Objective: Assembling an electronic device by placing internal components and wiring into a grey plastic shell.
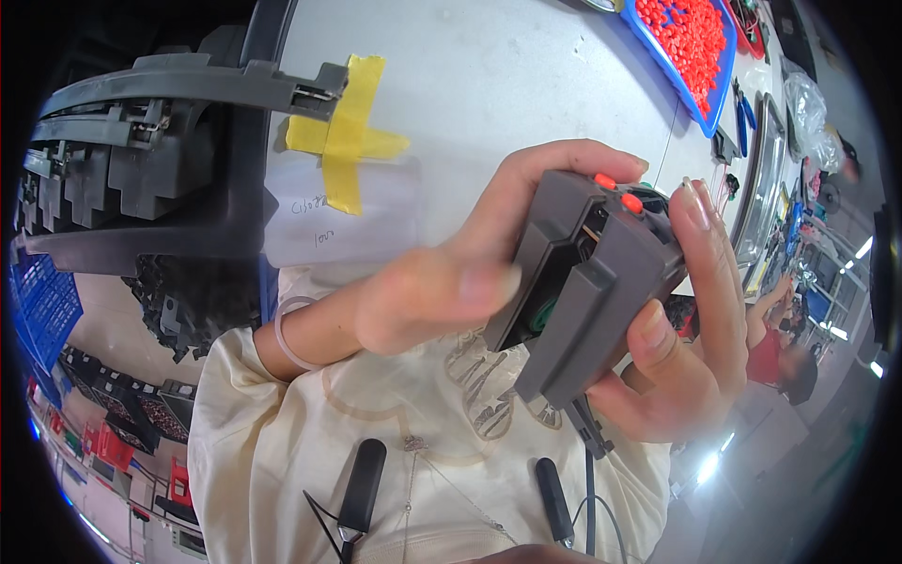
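A dark grey plastic housing (611, 310) is held up in front of my chest, tilted. Two small orange-red caps (618, 193) stick out of its upper end. Along its side runs an open gap with something green inside, and a thin dark piece (590, 430) hangs below. My left hand (423, 291) holds the housing from the left, its fingers reaching over the far side. The left thumb is blurred, in front of the gap. My right hand (681, 376) grips the right side between thumb and fingers.
Grey plastic parts (160, 160) stand in a dark bin at left. Yellow tape (352, 136) and a handwritten paper (338, 221) lie on the white table (451, 75). A blue tray (648, 56) holds small red pieces. Blue-handled pliers (742, 122) lie beyond; another person (775, 348) is at right.
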